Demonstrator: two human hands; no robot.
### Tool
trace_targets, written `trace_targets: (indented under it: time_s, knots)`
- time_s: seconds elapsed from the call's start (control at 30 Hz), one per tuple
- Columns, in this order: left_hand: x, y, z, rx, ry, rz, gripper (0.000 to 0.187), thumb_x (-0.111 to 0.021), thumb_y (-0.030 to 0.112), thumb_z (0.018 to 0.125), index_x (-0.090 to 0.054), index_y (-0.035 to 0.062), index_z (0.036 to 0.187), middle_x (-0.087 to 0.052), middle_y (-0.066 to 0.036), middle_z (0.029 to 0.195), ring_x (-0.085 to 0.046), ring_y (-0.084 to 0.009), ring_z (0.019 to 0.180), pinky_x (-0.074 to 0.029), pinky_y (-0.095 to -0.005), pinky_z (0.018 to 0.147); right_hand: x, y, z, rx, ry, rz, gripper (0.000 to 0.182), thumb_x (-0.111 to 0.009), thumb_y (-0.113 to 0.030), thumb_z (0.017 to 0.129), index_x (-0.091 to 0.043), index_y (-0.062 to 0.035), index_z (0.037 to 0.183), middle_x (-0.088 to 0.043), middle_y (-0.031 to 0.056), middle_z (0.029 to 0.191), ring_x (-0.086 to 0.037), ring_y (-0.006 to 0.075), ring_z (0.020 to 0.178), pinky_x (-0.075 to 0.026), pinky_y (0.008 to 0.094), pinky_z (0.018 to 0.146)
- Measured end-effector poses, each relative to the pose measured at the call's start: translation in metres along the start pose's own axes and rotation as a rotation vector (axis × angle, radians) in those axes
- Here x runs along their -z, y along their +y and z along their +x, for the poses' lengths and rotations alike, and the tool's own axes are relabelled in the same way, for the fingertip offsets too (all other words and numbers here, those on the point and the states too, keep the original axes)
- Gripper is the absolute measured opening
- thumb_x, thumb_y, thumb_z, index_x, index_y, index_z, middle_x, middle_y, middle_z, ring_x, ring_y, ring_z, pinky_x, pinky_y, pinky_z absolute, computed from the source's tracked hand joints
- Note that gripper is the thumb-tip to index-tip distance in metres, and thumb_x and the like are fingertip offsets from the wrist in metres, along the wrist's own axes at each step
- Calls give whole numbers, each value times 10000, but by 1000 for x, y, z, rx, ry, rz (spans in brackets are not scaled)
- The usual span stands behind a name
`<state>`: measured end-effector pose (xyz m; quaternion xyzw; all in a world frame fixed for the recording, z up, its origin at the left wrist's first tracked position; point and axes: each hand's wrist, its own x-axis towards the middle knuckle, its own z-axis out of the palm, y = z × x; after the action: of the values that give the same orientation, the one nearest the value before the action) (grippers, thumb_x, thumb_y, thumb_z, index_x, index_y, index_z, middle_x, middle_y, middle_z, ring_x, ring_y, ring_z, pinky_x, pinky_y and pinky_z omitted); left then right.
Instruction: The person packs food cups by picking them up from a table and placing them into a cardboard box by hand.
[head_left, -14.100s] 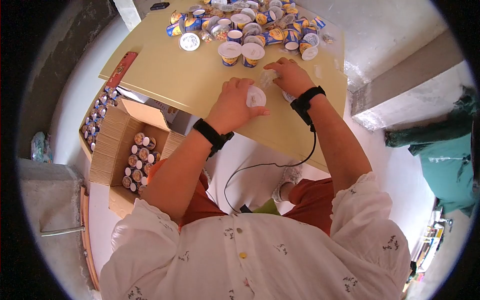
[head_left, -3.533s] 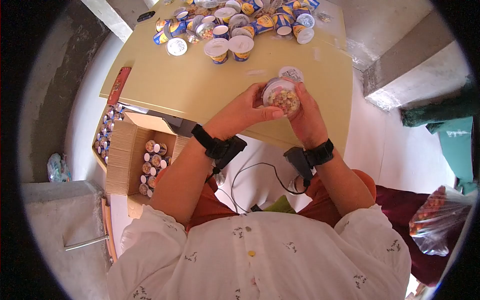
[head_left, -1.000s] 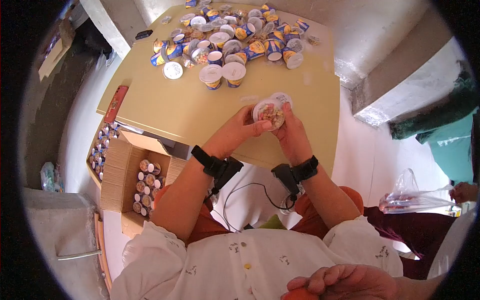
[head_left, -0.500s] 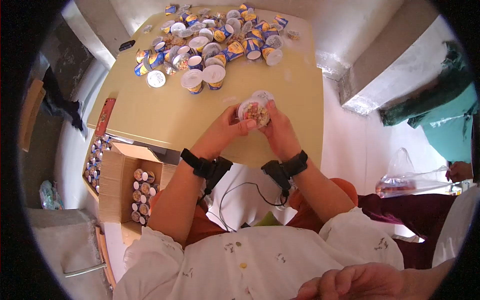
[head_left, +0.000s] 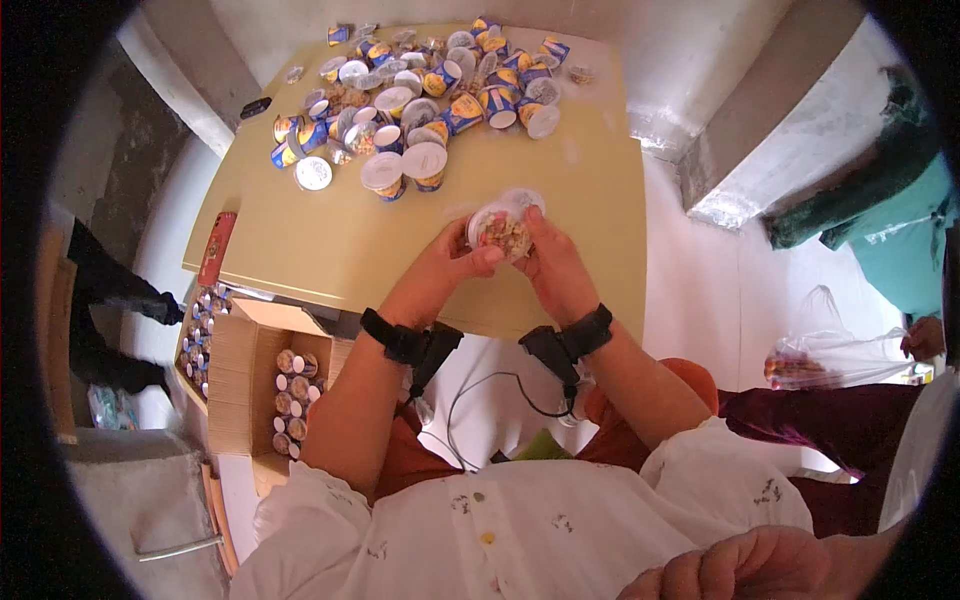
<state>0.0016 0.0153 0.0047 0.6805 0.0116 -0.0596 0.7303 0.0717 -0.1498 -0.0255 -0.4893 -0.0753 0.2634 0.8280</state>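
My left hand (head_left: 440,270) is wrapped around the side of a plastic cup (head_left: 500,233) filled with colourful cereal-like pieces, held above the near part of the table. My right hand (head_left: 560,270) grips the same cup from the other side, thumb on its upper right edge. A clear round lid (head_left: 526,199) overlaps the cup's far rim, close to the right fingertips. Farther off stand two blue-and-yellow cups with white lids, the nearest one a lidded cup (head_left: 425,165). Behind them lies a pile of similar cups (head_left: 440,80).
The yellow table (head_left: 330,240) carries a red box (head_left: 216,248) at its left edge and a black object (head_left: 256,107) farther back. Below left, an open carton (head_left: 235,385) contains several cups. At right, another person's hand (head_left: 925,338) holds a plastic bag (head_left: 825,345). Another hand (head_left: 735,572) shows lower right.
Both hands stay around the cup, which has shifted slightly left and tilted a little. At far left, a person's dark-clothed legs have come further into view. The view has moved slightly.
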Motion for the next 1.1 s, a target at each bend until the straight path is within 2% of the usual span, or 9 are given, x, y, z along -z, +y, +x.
trace_targets:
  time_s: [0.3,0.4,0.47,0.5,0.6,0.67,0.87,0.97,1.1]
  knots:
    - [-2,2,-1,-3,17,-66,729,-699,450,856,-437,9,1373,-551,-91,1282,-543,-182,1147,-472,-319,936,4,-2,0,-5,-59,25,444,-479,-374,1016,-546,19,1210,-604,108,1168,-613,183,1054,-523,326,896]
    - [-1,1,1,-21,2,-95,695,-689,430,869,-446,7,1365,-554,-88,1278,-547,-177,1140,-465,-315,943,7,9,7,304,-80,-485,430,-467,-354,1022,-544,24,1210,-609,111,1170,-614,195,1065,-523,322,895]
    - [-3,2,0,-17,-4,-94,696,-690,429,869,-447,3,1363,-554,-88,1275,-546,-176,1140,-460,-311,948,0,1,-1,1,-15,54,422,-455,-343,1026,-538,19,1225,-610,114,1189,-614,208,1084,-523,322,897]
    - [-2,2,-1,-4,-17,-93,696,-690,428,869,-447,-1,1361,-555,-87,1273,-546,-175,1139,-455,-306,952,1,2,-1,-4,-29,50,422,-455,-343,1026,-538,19,1225,-610,114,1189,-614,208,1084,-523,322,897]
    - [4,0,-3,-11,-26,-90,701,-700,419,863,-447,-16,1352,-554,-91,1272,-545,-179,1142,-447,-310,968,-1,6,-5,233,-48,-476,430,-437,-350,1032,-535,20,1228,-613,121,1198,-621,212,1082,-522,321,898]
    - [8,-5,-5,-50,10,-104,701,-713,411,855,-450,-18,1344,-555,-93,1265,-543,-177,1143,-443,-313,976,-19,-9,-13,-4,-72,67,451,-406,-368,1040,-530,19,1236,-618,124,1189,-631,216,1069,-520,325,906]
    - [3,21,-21,-72,218,-107,685,-755,380,837,-467,-42,1293,-573,-103,1217,-550,-159,1115,-444,-307,971,-35,-10,-4,30,-199,82,477,-360,-410,1044,-528,-12,1246,-622,114,1202,-623,210,1093,-514,345,944]
    - [8,21,-16,-197,265,-235,617,-758,404,832,-543,-43,1199,-636,-79,1089,-593,-139,1015,-473,-283,894,-57,-15,2,64,-262,73,461,-380,-460,1028,-496,-102,1295,-585,67,1272,-579,205,1164,-487,365,998]
    - [12,57,-45,-332,358,-431,562,-751,413,833,-594,-41,1125,-669,-93,1054,-627,-135,919,-494,-274,826,-82,-5,14,62,-353,131,449,-410,-433,1026,-465,-125,1347,-544,47,1337,-565,209,1190,-500,360,976]
